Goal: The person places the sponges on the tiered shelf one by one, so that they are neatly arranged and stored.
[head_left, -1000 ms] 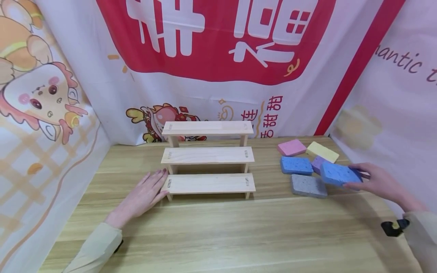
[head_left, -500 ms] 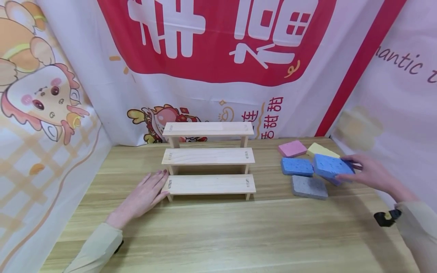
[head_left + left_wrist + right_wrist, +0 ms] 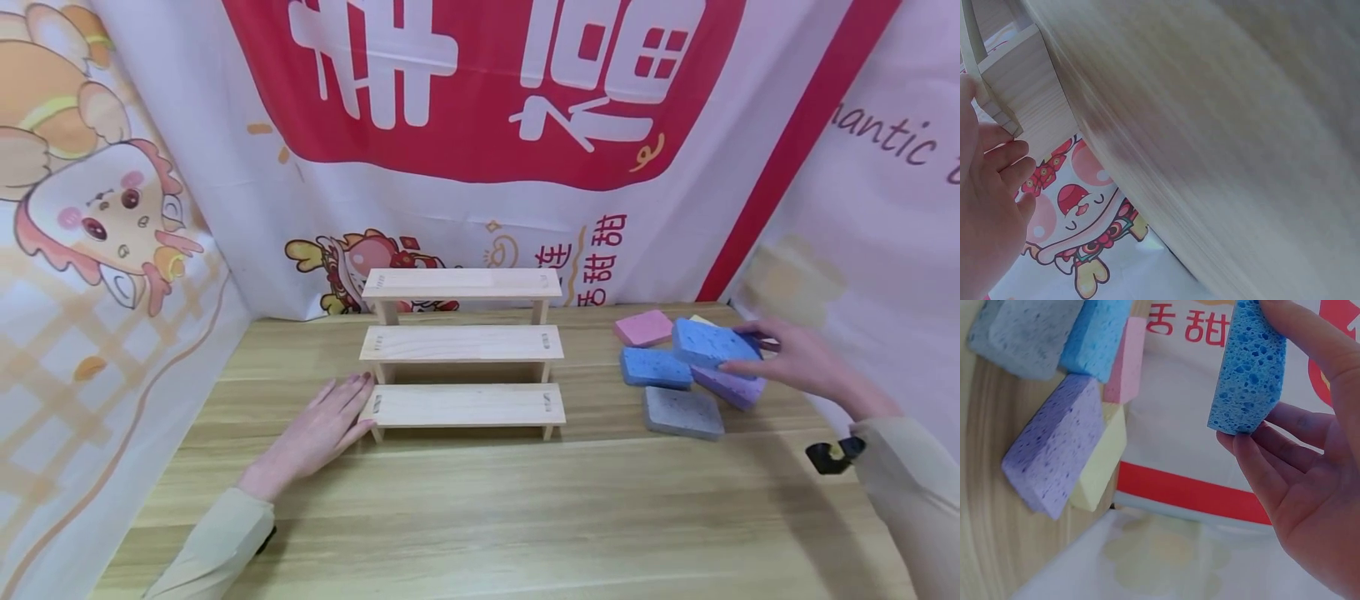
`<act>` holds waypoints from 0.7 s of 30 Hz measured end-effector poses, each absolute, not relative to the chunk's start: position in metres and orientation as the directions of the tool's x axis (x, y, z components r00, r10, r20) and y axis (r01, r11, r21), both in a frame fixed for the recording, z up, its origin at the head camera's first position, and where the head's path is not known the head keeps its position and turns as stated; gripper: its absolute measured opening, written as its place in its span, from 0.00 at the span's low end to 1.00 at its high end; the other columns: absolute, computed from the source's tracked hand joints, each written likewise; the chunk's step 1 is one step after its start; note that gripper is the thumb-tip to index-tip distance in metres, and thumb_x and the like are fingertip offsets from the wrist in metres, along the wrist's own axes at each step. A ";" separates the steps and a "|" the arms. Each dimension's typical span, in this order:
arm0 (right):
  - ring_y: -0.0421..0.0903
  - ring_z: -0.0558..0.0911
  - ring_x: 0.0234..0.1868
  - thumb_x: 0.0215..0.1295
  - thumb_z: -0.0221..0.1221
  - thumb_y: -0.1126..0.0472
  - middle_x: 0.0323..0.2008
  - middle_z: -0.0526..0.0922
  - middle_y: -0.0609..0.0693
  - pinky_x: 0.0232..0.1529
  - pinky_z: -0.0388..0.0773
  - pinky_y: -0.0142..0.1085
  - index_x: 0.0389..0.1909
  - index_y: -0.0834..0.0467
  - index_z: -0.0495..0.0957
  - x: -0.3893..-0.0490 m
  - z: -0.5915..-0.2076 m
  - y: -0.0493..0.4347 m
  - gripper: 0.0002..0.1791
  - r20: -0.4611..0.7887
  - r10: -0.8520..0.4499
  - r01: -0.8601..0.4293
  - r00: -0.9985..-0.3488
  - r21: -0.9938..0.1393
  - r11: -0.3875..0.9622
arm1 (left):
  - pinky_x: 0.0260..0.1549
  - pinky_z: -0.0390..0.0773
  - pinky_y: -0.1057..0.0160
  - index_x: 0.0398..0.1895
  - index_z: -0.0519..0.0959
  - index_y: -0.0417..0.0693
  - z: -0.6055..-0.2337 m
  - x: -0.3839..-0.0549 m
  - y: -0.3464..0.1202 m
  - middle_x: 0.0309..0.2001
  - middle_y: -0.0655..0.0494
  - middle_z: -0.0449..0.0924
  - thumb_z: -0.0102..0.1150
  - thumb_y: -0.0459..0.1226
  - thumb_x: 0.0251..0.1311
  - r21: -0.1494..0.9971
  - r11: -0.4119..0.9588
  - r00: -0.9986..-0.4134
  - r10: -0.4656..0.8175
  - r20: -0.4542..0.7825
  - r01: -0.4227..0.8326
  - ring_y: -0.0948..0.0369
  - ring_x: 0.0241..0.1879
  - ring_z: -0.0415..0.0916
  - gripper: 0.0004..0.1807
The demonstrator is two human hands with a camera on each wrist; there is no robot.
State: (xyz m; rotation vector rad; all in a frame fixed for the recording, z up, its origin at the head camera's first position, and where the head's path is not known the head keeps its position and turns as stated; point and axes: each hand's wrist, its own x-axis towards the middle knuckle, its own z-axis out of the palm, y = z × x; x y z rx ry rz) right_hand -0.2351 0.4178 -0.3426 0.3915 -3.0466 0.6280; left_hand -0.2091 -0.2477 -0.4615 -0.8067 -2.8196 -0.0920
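My right hand (image 3: pixel 802 367) holds a blue sponge (image 3: pixel 1249 369) between thumb and fingers, raised over the other sponges. In the head view it overlaps a purple sponge (image 3: pixel 731 386) and most of a yellow sponge (image 3: pixel 1100 459). Beside these lie a second blue sponge (image 3: pixel 655 367), a grey sponge (image 3: pixel 683 413) and a pink sponge (image 3: pixel 643 327). At the left end of a three-step wooden rack (image 3: pixel 468 406), my left hand (image 3: pixel 315 429) lies with fairly straight fingers, its fingertips at the lowest step's edge.
A wood-grain table (image 3: pixel 480 517) carries everything. Printed cloth (image 3: pixel 480 225) stands behind it and along both sides, close to the sponges at the right. The rack's middle step (image 3: pixel 461 342) and top step (image 3: pixel 461 283) rise toward the back cloth.
My right hand has carried the blue sponge left and toward the back, baring more of the purple sponge. The left hand has stayed at the rack.
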 end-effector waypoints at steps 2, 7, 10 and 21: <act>0.73 0.75 0.59 0.58 0.68 0.41 0.62 0.73 0.70 0.56 0.75 0.67 0.65 0.64 0.70 -0.237 -0.340 0.414 0.42 0.055 -0.240 -0.243 -0.969 -0.378 0.893 | 0.75 0.54 0.40 0.74 0.58 0.34 -0.461 -0.209 -0.247 0.75 0.39 0.60 0.51 0.50 0.71 0.005 0.849 -0.830 0.515 0.212 0.528 0.43 0.74 0.60 0.37; 0.70 0.76 0.58 0.57 0.69 0.41 0.60 0.75 0.68 0.56 0.76 0.66 0.64 0.63 0.71 -0.243 -0.333 0.404 0.42 0.063 -0.260 -0.264 -0.964 -0.376 0.888 | 0.75 0.54 0.41 0.74 0.59 0.34 -0.461 -0.209 -0.246 0.74 0.39 0.61 0.52 0.50 0.71 0.007 0.850 -0.832 0.513 0.212 0.526 0.44 0.74 0.60 0.37; 0.69 0.76 0.58 0.56 0.70 0.42 0.59 0.76 0.67 0.56 0.76 0.65 0.64 0.64 0.72 -0.246 -0.330 0.398 0.42 0.075 -0.269 -0.277 -0.960 -0.373 0.885 | 0.75 0.54 0.41 0.74 0.59 0.34 -0.461 -0.208 -0.246 0.74 0.39 0.61 0.52 0.49 0.71 0.007 0.851 -0.833 0.512 0.209 0.525 0.44 0.74 0.61 0.37; 0.65 0.77 0.56 0.55 0.68 0.38 0.57 0.78 0.64 0.54 0.79 0.63 0.63 0.62 0.73 -0.258 -0.317 0.378 0.43 0.072 -0.256 -0.265 -0.964 -0.355 0.897 | 0.76 0.54 0.41 0.74 0.59 0.34 -0.460 -0.208 -0.245 0.74 0.39 0.61 0.52 0.49 0.71 0.007 0.852 -0.835 0.510 0.208 0.523 0.44 0.74 0.61 0.37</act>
